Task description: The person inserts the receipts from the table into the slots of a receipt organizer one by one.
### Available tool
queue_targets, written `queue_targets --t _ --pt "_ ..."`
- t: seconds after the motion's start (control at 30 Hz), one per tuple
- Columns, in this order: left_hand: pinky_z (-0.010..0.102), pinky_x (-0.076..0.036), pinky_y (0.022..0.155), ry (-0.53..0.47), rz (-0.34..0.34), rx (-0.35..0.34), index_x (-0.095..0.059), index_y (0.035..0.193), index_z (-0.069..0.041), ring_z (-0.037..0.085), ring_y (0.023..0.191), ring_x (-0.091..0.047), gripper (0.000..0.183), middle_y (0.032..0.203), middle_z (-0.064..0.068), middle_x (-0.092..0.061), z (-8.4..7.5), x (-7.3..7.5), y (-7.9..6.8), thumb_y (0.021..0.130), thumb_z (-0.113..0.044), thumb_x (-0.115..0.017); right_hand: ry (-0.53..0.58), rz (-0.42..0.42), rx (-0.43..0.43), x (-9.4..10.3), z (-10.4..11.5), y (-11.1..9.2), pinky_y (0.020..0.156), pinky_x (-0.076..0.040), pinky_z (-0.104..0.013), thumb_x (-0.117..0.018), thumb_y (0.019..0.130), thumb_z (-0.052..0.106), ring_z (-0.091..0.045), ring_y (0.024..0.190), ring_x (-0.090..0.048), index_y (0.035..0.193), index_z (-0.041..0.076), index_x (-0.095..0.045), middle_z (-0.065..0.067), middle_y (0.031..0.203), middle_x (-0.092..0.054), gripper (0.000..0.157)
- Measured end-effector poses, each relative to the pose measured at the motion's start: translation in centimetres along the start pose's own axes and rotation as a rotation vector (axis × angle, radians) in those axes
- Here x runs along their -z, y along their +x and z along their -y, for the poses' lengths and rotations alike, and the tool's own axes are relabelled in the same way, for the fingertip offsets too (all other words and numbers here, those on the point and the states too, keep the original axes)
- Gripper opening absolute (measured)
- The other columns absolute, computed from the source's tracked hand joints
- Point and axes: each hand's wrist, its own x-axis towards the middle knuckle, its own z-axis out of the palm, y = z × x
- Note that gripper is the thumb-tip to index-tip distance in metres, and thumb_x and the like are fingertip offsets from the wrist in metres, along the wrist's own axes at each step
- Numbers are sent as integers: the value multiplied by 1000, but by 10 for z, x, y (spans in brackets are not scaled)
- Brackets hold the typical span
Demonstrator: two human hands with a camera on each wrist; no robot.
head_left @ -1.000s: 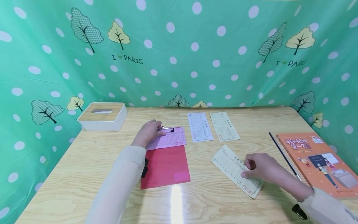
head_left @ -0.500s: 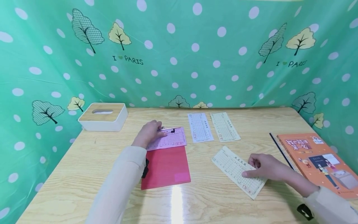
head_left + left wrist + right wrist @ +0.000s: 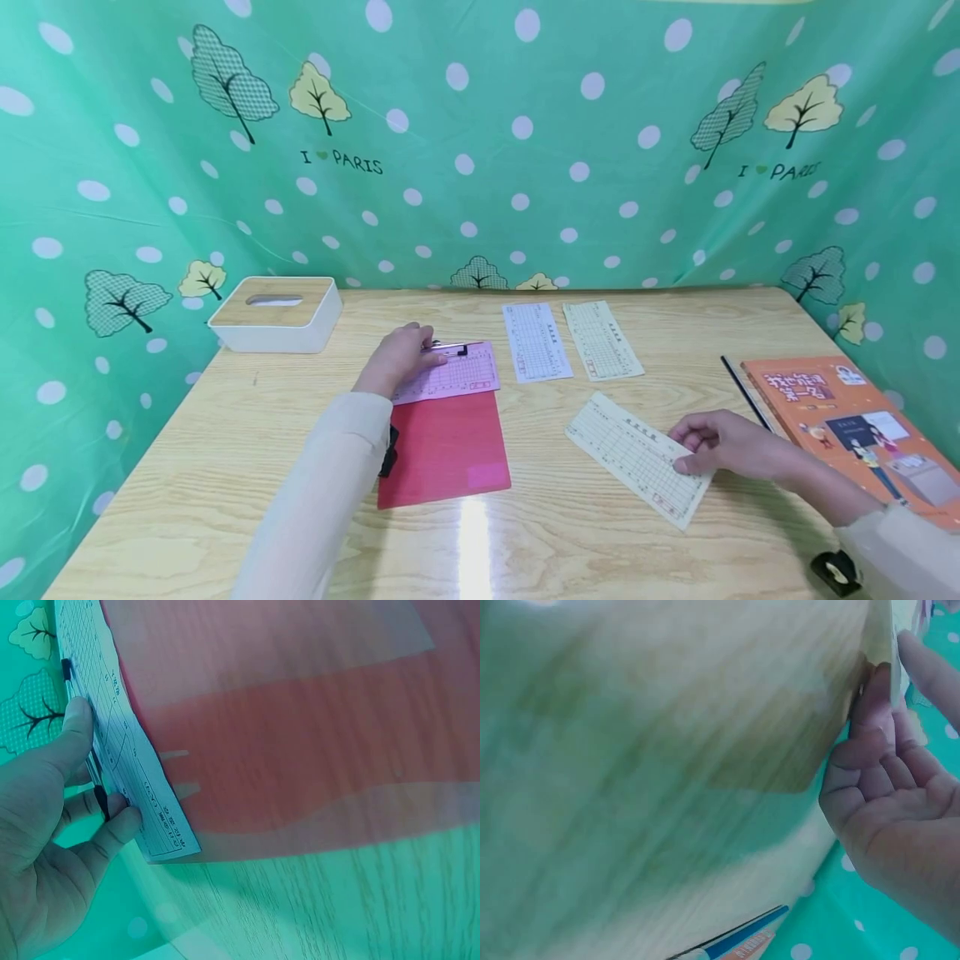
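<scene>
In the head view my left hand (image 3: pixel 401 357) grips the metal clip (image 3: pixel 448 350) of a red clipboard (image 3: pixel 450 454). The left wrist view shows the thumb on the black-ended clip (image 3: pixel 94 765), other fingers curled at its far side. Under the clip lies a pink printed form (image 3: pixel 457 375) across the board's top. My right hand (image 3: pixel 723 446) pinches the right edge of a pale yellow printed form (image 3: pixel 637 458) between thumb and curled fingers. Seen from the right wrist, that form (image 3: pixel 895 664) is edge-on between thumb and fingers of the right hand (image 3: pixel 900 772).
Two more forms lie at the back middle, a white one (image 3: pixel 537 342) and a pale green one (image 3: pixel 602 340). An orange book (image 3: pixel 847 433) and a thin dark stick (image 3: pixel 742 387) are on the right. A wood-topped tissue box (image 3: pixel 277 312) stands back left on the table (image 3: pixel 225 483).
My right hand has shifted right along the pale yellow form to its right edge, uncovering more of the print. The left hand, clipboard and pink form stay as they were.
</scene>
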Motion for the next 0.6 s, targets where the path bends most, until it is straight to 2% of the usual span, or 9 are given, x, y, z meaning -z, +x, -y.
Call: queue_targets --t 0.27,0.6 --pt "43 -48 83 -3 17 5 -61 100 -4 28 84 -54 29 93 12 -59 2 0 0 95 -29 -74 -101 -118 1 -6 1 0 64 -44 -25 -77 91 16 -15 77 -55 110 -3 -70 -6 87 -62 28" --pt "44 -48 84 15 10 -8 -60 98 -5 28 84 -54 29 93 11 -58 1 1 0 95 -30 -74 -169 -179 68 -12 12 3 63 -46 -25 -73 95 21 -11 73 -58 103 6 -76 -1 86 -68 18"
